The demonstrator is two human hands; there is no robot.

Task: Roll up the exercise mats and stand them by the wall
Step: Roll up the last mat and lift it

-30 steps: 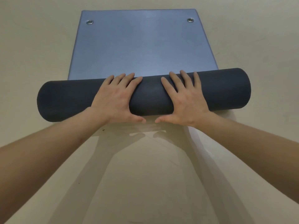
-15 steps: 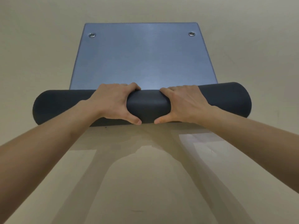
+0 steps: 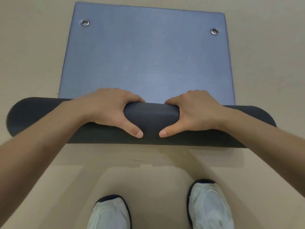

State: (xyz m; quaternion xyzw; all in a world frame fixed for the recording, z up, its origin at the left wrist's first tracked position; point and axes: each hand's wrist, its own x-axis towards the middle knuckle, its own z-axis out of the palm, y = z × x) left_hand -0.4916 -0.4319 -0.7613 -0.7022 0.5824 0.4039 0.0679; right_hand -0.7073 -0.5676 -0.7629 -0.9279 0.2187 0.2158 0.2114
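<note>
Since the earlier frames the roll [image 3: 151, 119] has travelled farther along the mat [image 3: 146, 55], the flat stretch ahead of it is shorter, and the open palms that lay on top have curled into a grip. A pair of white shoes [image 3: 210, 205] has also come into view at the near edge.

The left hand [image 3: 109, 109] and right hand [image 3: 196, 109] sit side by side near the middle of the dark roll, a gap of bare roll between them. Each is clamped on it, fingers hooked over the far side and thumbs pressed on the near face. The roll lies across the floor [image 3: 24, 55], its two ends reaching out well past either wrist. Beyond it the blue, unrolled part lies flat, with two metal eyelets [image 3: 85, 22] near the far corners.

The rolling looks well along but not finished, and no wall shows here.

The main risk is the ends. With both hands bunched at the centre, the outer parts of the roll get little pressure, so they may wind loosely or lag, and the roll could cone to one side. An uneven push would steer it off the mat's line, leaving a stepped end that stands badly. Letting go to reposition could let the foam spring back open.
</note>
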